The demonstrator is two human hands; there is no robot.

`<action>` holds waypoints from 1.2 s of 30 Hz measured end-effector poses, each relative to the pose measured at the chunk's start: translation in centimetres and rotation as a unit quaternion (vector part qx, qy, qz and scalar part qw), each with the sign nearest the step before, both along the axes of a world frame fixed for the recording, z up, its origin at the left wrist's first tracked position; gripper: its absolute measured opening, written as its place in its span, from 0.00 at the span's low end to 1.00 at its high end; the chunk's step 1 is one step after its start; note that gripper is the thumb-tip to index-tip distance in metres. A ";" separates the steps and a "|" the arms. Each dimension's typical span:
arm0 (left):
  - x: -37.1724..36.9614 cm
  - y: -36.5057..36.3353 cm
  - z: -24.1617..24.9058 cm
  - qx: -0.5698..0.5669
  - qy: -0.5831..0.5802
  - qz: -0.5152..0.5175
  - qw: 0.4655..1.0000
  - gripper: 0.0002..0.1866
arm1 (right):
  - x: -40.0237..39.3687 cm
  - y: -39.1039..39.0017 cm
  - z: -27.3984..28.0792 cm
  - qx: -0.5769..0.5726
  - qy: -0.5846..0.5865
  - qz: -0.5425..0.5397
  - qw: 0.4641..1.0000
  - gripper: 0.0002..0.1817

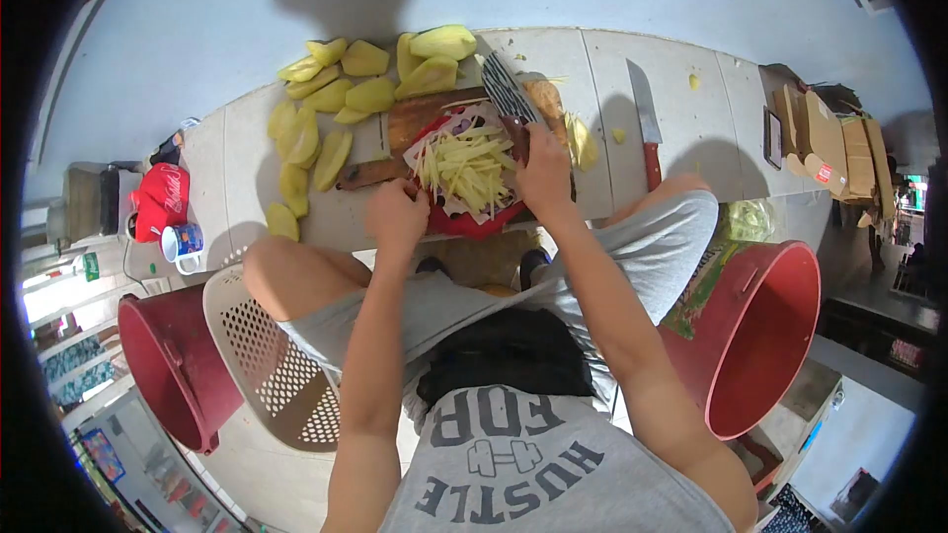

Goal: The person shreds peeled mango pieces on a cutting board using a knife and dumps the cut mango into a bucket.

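Observation:
A red bowl (472, 227) stands on the tiled ledge between my hands, full of pale yellow-green strips (461, 170) of a peeled fruit or vegetable on a light printed lining. My left hand (398, 212) is closed on the bowl's near-left rim. At the bowl's right side, my right hand (545, 173) is closed at the dark handle of a broad knife with a striped blade (507, 89). The fingers partly cover that handle. Behind the bowl lies a wooden cutting board (425, 118). Peeled pale-green pieces (370, 96) lie to the left and behind.
Another knife (644, 118) with a red handle lies on the ledge to the right, near a phone (772, 138) and cardboard boxes (825, 143). Red bins (765, 336) stand on both sides of me. A beige perforated basket (267, 355) and a mug (183, 245) are at the left.

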State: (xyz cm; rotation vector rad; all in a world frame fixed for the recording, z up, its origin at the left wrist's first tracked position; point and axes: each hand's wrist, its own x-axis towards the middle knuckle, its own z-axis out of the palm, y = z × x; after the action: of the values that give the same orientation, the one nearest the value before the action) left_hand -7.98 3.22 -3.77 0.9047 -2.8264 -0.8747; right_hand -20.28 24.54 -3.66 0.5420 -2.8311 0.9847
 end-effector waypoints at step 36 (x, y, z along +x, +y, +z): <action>-8.3 28.3 18.1 0.870 0.109 -0.202 0.437 0.06 | 9.5 27.4 28.1 -0.042 0.150 -0.381 0.911 0.24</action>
State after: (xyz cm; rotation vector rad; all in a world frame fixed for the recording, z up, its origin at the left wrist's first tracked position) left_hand -16.32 31.55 14.33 -0.2427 -0.7585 -3.4562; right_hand -10.74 51.93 24.41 -0.3826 -2.3548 0.7610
